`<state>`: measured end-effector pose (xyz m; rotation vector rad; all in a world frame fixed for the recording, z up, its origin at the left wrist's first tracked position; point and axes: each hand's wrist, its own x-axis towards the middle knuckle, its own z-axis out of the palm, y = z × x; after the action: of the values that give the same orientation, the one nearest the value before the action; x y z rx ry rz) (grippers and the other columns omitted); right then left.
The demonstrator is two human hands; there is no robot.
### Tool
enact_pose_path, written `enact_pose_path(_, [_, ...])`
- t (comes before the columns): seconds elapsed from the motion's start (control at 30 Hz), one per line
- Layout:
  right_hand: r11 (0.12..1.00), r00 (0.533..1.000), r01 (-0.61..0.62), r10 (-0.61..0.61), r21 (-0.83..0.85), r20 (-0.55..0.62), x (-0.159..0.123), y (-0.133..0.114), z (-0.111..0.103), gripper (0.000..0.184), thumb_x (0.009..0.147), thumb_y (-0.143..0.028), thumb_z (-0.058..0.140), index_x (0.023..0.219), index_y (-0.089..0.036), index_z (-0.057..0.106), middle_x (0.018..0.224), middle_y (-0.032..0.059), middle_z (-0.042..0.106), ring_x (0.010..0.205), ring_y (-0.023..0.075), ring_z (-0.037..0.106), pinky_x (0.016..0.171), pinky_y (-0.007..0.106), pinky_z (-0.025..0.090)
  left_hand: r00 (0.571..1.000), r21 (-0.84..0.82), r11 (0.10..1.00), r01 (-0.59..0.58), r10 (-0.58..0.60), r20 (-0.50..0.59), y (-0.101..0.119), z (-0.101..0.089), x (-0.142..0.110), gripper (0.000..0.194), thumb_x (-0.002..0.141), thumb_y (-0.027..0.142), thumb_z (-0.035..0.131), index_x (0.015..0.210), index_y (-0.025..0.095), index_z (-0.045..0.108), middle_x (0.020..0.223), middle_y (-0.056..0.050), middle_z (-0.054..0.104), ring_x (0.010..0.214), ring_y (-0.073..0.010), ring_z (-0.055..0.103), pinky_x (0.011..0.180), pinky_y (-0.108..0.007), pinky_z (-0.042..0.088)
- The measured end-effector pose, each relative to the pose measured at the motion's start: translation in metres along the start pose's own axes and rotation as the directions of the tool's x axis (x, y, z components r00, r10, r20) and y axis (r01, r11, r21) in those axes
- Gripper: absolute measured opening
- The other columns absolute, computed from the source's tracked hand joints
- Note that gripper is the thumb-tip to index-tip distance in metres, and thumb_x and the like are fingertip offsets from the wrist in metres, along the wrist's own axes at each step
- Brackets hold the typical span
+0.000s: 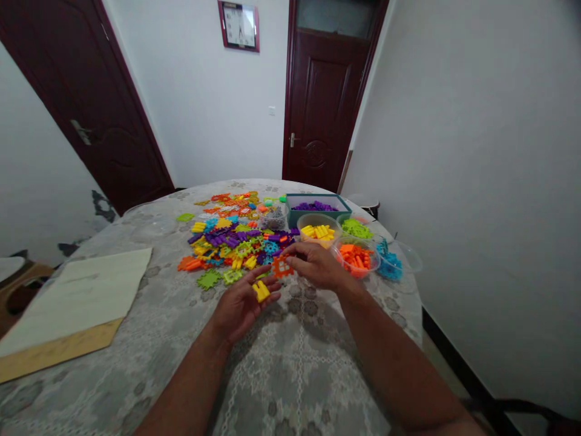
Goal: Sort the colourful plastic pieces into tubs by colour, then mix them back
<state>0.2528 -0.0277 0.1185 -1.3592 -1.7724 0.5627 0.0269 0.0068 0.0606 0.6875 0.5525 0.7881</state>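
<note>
My left hand (pixel 242 306) is palm up, fingers a little curled, with a yellow plastic building piece (pixel 261 291) resting on them. An orange square building plate with toothed edges (pixel 282 266) is pinched between the thumb and fingers of my right hand (pixel 313 264), just beyond my left fingertips. Past both hands lies a mixed pile of building pieces (pixel 236 239) in purple, yellow, blue, green and orange. A green toothed plate (pixel 209 279) sits at the near edge of this pile.
Right of the pile stand clear tubs of yellow pieces (pixel 318 233), orange pieces (pixel 356 257), green pieces (pixel 357 229) and blue pieces (pixel 389 265). Behind them is a teal box (pixel 342 212) holding purple pieces. A large paper sheet (pixel 86 297) lies at the left.
</note>
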Motion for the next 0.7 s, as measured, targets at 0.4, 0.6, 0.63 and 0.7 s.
enact_pose_path(0.4, [0.769,0.666,-0.566,0.214,-0.298,-0.715,-0.036,0.070,-0.132,0.036,0.085,-0.027,0.055,0.108,-0.016,0.081,0.095,0.0099,0.078,0.083,0.0228,0.068,0.081,0.033,0.050,1.000,0.132,0.991,-0.011,0.012,-0.010,-0.002,0.008,-0.002,0.072,0.080,0.012,0.086,0.145,0.020,0.057,0.137,-0.018,0.071,0.121,-0.0277,0.074,0.097,-0.036,0.064])
enact_pose_path(0.6, [0.664,0.711,-0.614,0.229,-0.427,-0.665,-0.036,0.079,-0.128,0.034,0.088,-0.023,0.053,0.107,-0.018,0.082,0.108,0.0108,0.081,0.098,0.0235,0.072,0.089,0.031,0.050,0.998,0.239,0.971,0.004,0.012,-0.066,-0.002,0.006,-0.001,0.056,0.075,0.027,0.094,0.126,0.017,0.072,0.118,-0.014,0.076,0.086,-0.0172,0.075,0.066,-0.025,0.063])
enact_pose_path(0.63, [0.655,0.718,-0.615,0.236,-0.439,-0.654,-0.036,0.079,-0.127,0.034,0.089,-0.023,0.054,0.107,-0.018,0.082,0.108,0.0108,0.081,0.099,0.0235,0.072,0.089,0.030,0.050,0.998,0.251,0.968,-0.003,0.020,-0.067,-0.003,0.005,-0.001,0.055,0.075,0.030,0.094,0.124,0.017,0.073,0.115,-0.013,0.076,0.081,-0.0155,0.073,0.061,-0.023,0.061])
enact_pose_path(0.7, [0.637,0.729,-0.618,0.246,-0.460,-0.639,-0.035,0.079,-0.125,0.034,0.089,-0.022,0.054,0.107,-0.018,0.083,0.108,0.0112,0.082,0.100,0.0235,0.073,0.090,0.030,0.050,0.997,0.270,0.963,-0.019,0.037,-0.064,-0.003,0.002,0.001,0.054,0.074,0.035,0.095,0.120,0.017,0.073,0.111,-0.012,0.076,0.074,-0.0137,0.070,0.055,-0.022,0.057])
